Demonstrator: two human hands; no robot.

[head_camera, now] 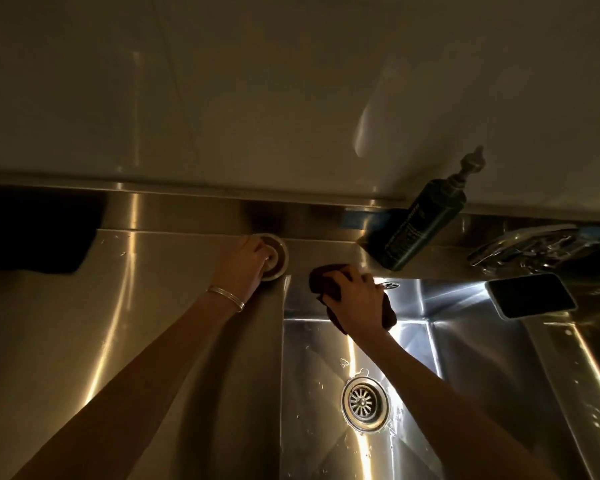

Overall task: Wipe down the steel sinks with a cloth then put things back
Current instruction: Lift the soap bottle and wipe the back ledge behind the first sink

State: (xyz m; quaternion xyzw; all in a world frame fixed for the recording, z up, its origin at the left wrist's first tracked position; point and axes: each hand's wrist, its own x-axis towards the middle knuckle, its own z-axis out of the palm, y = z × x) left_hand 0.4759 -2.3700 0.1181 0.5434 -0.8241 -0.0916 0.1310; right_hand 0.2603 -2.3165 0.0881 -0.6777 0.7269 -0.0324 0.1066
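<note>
The steel bench (66, 341) spreads left, wet-streaked; the sink (465, 358) drops beside it, droplets round its drain (364, 401). A dark pump bottle (426, 223) leans on the back ledge, a black slab (532, 299) on the right rim. The right hand (357, 299) grips a brown cloth (321, 280) at the sink's back-left corner; the left hand (253, 263) holds a small round dish (279, 261) just beside.

pretty dim in here, warm yellowish light. steel upstand (187, 206) runs straight across, and right above it the wall (257, 81) is a pale glossy panel with a thin seam (182, 95) slanting up. soft glare patch (371, 126) above the upstand's right part, dark shape (32, 233) at its left end
</note>
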